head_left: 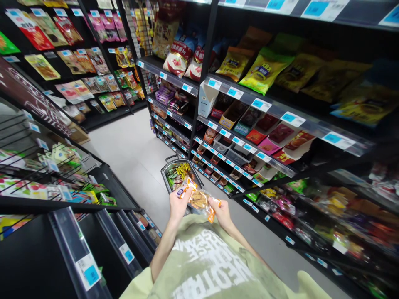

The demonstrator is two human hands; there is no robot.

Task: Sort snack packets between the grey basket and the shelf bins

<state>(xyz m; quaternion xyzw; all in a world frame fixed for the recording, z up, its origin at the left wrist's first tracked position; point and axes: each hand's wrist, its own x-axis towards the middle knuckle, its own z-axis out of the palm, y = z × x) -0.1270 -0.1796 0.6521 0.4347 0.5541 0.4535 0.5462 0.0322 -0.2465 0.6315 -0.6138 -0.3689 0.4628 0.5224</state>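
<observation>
Stretched between both hands is a clear snack bag [200, 199] with orange ends and brown pieces inside. My left hand [179, 204] grips its left end, thumb on top. At the right end, my right hand [220, 212] pinches the bag near its orange edge. The bag is held in front of my body, above the near part of a dark shopping basket [164, 171]. Several green and yellow snack packets [181, 171] lie in the basket. The bag and my hands hide the basket's near end.
A tall snack shelf [249, 101] runs along my right, with bagged chips above and boxed snacks lower down. Close on my left stands a black rack [102, 224]. Hanging packets [75, 62] fill the far wall. Grey floor [124, 137] runs between them.
</observation>
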